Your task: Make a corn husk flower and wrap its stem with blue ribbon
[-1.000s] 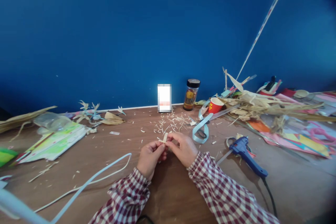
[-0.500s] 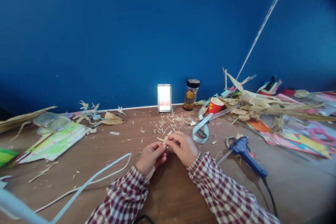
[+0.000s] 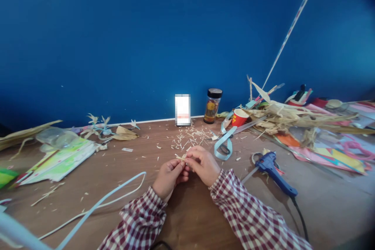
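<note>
My left hand [image 3: 169, 177] and my right hand [image 3: 203, 165] meet over the middle of the brown table. Between their fingertips they pinch a narrow pale strip of dried corn husk [image 3: 179, 157]; one end sticks out to the left and the fingers cover the rest. Both hands are closed on it, thumbs and forefingers almost touching. Just beyond them lie many short pale husk clippings [image 3: 190, 139]. Off to the right of my right hand, a blue hot glue gun [image 3: 275, 174] rests on its side with a glue stick at its back.
A jar with a black lid [image 3: 212, 105] and a red paper cup [image 3: 240, 117] stand near the wall. Light-blue ribbon [image 3: 224, 144] curls by scissors. Dried husks [image 3: 293, 117] pile up at right. A green-and-white sheet [image 3: 61, 160] and a white cord [image 3: 102, 199] lie at left.
The fingers of both hands have shifted very slightly around the husk strip. The whole view has slid a little; the things on the table stay where they were.
</note>
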